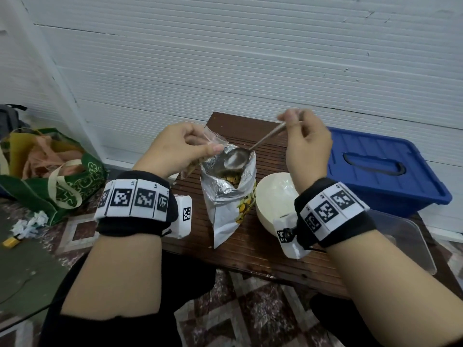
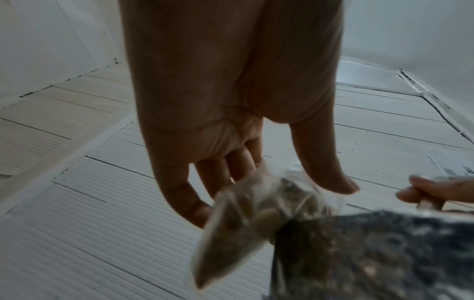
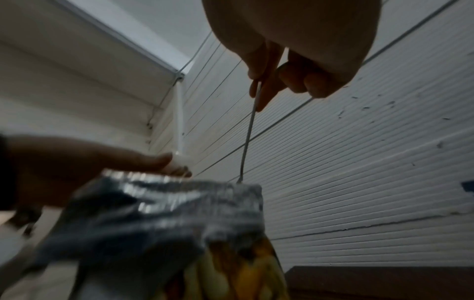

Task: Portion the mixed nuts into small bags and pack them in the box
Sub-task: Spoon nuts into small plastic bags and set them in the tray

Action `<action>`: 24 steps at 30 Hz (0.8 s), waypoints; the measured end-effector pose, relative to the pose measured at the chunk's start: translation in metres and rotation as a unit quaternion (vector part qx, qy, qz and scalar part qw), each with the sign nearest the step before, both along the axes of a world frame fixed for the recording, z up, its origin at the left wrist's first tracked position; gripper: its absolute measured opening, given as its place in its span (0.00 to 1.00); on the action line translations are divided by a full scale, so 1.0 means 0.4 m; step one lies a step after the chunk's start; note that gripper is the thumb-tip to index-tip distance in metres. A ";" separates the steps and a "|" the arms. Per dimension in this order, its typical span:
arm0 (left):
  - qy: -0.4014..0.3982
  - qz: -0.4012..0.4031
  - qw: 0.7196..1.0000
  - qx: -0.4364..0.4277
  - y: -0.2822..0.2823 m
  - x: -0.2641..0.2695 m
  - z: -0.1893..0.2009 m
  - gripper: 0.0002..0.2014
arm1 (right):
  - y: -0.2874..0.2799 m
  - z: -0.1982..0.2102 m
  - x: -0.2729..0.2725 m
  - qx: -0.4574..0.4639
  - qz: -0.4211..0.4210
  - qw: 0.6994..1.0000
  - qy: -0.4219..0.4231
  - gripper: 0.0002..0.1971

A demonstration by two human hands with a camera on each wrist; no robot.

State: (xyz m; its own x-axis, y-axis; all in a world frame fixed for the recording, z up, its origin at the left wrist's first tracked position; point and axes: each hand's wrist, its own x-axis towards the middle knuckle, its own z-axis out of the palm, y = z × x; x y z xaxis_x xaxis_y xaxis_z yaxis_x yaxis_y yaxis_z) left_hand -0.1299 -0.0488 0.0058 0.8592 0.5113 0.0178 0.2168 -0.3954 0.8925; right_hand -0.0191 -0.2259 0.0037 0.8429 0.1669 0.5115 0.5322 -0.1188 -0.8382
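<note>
An open foil bag of mixed nuts [image 1: 226, 196] stands on the small wooden table [image 1: 253, 249], with nuts showing inside its mouth. My right hand [image 1: 293, 123] pinches the handle end of a metal spoon [image 1: 236, 159], whose bowl sits in the bag's mouth. My left hand [image 1: 195, 146] pinches a small clear bag [image 1: 213, 137] beside the left edge of the foil bag. In the left wrist view the small bag [image 2: 251, 219] holds some nuts and touches the foil bag [image 2: 372, 253]. The right wrist view shows the spoon handle [image 3: 247, 138] running down into the foil bag [image 3: 166, 219].
A white bowl [image 1: 273, 196] stands just right of the foil bag. A blue plastic box with its lid on [image 1: 383, 169] lies at the right, and a clear plastic lid [image 1: 406, 239] is in front of it. A green tote bag [image 1: 62, 184] sits on the floor at the left.
</note>
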 end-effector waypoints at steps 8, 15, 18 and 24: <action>0.015 -0.023 1.000 0.004 -0.002 -0.003 -0.005 0.27 | 0.031 -0.069 -0.038 -0.199 0.130 0.966 -0.098 0.10; 0.015 -0.023 1.000 0.004 -0.006 -0.007 0.000 0.31 | 0.036 -0.073 -0.027 -0.134 0.117 0.982 0.068 0.14; 0.008 -0.019 1.000 0.009 -0.010 -0.005 0.000 0.27 | 0.030 -0.066 -0.015 -0.096 0.082 0.982 0.138 0.14; 0.001 -0.011 1.000 0.022 -0.011 -0.006 0.002 0.19 | 0.011 -0.046 0.016 -0.020 -0.007 0.976 0.218 0.14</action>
